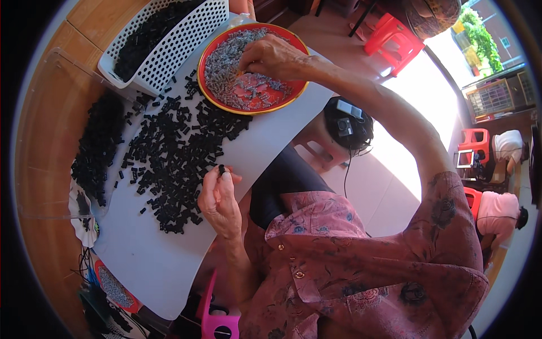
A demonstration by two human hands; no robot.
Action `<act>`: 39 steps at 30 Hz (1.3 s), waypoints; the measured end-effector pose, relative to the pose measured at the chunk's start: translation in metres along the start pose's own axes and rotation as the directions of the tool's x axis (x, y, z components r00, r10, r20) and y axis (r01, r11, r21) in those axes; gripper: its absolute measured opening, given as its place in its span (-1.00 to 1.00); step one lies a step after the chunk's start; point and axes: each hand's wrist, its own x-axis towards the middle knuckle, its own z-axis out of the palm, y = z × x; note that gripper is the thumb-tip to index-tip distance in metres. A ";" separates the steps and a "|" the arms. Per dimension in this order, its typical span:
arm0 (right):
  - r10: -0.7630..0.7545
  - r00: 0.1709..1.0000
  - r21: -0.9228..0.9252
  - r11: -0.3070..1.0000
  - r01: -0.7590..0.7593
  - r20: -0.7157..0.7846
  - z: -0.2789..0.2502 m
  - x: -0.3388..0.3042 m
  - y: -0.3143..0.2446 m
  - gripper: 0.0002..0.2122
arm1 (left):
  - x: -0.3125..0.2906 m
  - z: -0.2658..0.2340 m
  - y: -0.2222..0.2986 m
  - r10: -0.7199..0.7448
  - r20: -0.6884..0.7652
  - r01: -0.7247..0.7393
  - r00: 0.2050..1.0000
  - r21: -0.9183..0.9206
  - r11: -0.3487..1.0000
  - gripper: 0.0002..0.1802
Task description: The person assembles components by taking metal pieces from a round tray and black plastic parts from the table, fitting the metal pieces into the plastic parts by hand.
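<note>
My left hand [219, 204] pinches a small black plastic piece [221, 169] upright between thumb and fingertips, just off the edge of the white table [152, 263]. Beside it spreads a loose heap of similar black pieces [175, 152]. Stretched far out, my right hand [271, 57] dips its curled fingers into a round red tray [300, 93] with a yellow rim. Small silvery pieces that look like metal springs [223, 68] cover much of the tray. Whatever the right fingertips hold is too small to make out.
A white perforated basket [180, 48] of black pieces stands behind the heap. More black pieces lie in a clear bin [99, 147] along the far side. A stool [324, 144] bears small devices and a cable. Two people [497, 212] sit at the right, near red stools.
</note>
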 end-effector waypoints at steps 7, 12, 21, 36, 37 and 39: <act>-0.002 0.996 0.001 1.000 0.002 0.088 -0.003 0.005 -0.003 -0.88 | 0.002 -0.001 0.000 0.027 0.017 -0.028 0.999 0.026 0.999 -0.83; 0.012 0.977 -0.135 0.991 0.018 0.213 -0.007 0.007 -0.012 -0.87 | 0.003 -0.001 0.003 0.030 0.025 -0.031 0.999 0.038 0.999 -0.83; -0.019 0.999 0.095 0.995 0.015 0.038 -0.012 0.014 -0.050 -0.92 | 0.001 -0.001 0.005 -0.006 -0.040 0.004 0.999 -0.044 0.999 -0.84; -0.012 0.951 0.606 0.773 -0.187 0.309 0.005 -0.010 -0.136 -0.89 | 0.000 0.001 -0.001 -0.002 -0.065 -0.005 0.998 -0.112 0.994 -0.83; -0.004 0.954 0.614 0.766 -0.191 0.301 0.005 -0.010 -0.136 -0.88 | 0.001 0.001 0.000 0.012 -0.060 -0.017 0.998 -0.094 0.995 -0.83; 0.003 0.956 0.623 0.758 -0.194 0.295 0.005 -0.012 -0.138 -0.88 | 0.001 0.001 0.000 0.025 -0.057 -0.029 0.998 -0.076 0.997 -0.83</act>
